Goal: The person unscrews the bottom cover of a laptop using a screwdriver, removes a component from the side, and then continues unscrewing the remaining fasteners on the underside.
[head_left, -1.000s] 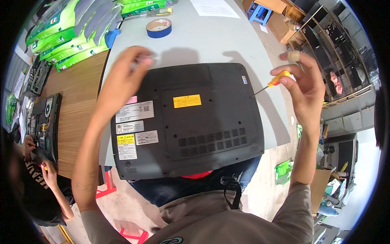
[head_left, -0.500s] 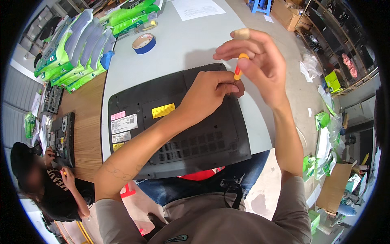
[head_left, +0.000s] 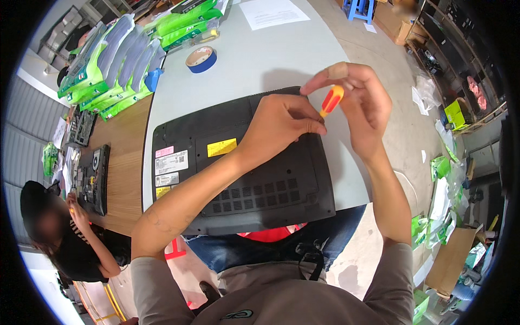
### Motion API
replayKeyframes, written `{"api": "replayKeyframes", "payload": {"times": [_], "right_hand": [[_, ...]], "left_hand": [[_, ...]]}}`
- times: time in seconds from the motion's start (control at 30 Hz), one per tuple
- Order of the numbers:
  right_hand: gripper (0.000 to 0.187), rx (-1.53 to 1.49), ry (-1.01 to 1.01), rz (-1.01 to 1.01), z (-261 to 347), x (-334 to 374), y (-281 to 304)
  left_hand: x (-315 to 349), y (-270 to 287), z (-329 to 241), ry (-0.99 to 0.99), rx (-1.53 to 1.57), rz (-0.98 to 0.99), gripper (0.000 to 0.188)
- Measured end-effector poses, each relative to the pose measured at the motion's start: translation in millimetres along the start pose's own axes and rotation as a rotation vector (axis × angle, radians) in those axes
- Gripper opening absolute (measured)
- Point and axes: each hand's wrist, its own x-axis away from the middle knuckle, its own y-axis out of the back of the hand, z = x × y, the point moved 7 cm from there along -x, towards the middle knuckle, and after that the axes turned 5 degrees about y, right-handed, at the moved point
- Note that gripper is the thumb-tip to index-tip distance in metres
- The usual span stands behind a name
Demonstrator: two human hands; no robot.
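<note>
Screwdriver point(head_left: 332, 100): leans rightward, by the laptop's point(head_left: 271, 173) edge
Left fingers point(head_left: 312, 127): pinching its lower end
Right fingers point(head_left: 325, 77): curled alongside, grip unclear

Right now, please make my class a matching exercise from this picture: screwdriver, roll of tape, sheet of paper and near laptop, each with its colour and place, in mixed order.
Column one
1. Screwdriver
2. Roll of tape
3. Sheet of paper
4. Near laptop

Column two
A. White, toward the far end of the table
B. Black, underside up, beneath the left hand
C. Yellow and red handle, between the left hand and the right hand
D. Blue outside, on the table beyond the laptop

Right pairs: 1-C, 2-D, 3-A, 4-B
</note>
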Motion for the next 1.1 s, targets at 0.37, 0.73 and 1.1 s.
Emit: {"api": "replayKeyframes", "payload": {"times": [0.37, 0.73, 1.1], "right_hand": [[0.035, 0.239, -0.121, -0.176, 0, 5, -1], [0.023, 0.227, 0.067, 0.062, -2, 5, -5], [0.047, 0.345, 0.141, 0.014, -2, 8, -14]], "left_hand": [[-2, -1, 5, -0.156, 0.088, -0.018, 0.016], [-7, -3, 8, -0.012, 0.101, 0.125, 0.013], [-9, -1, -1, -0.134, -0.049, 0.016, 0.039]]}}
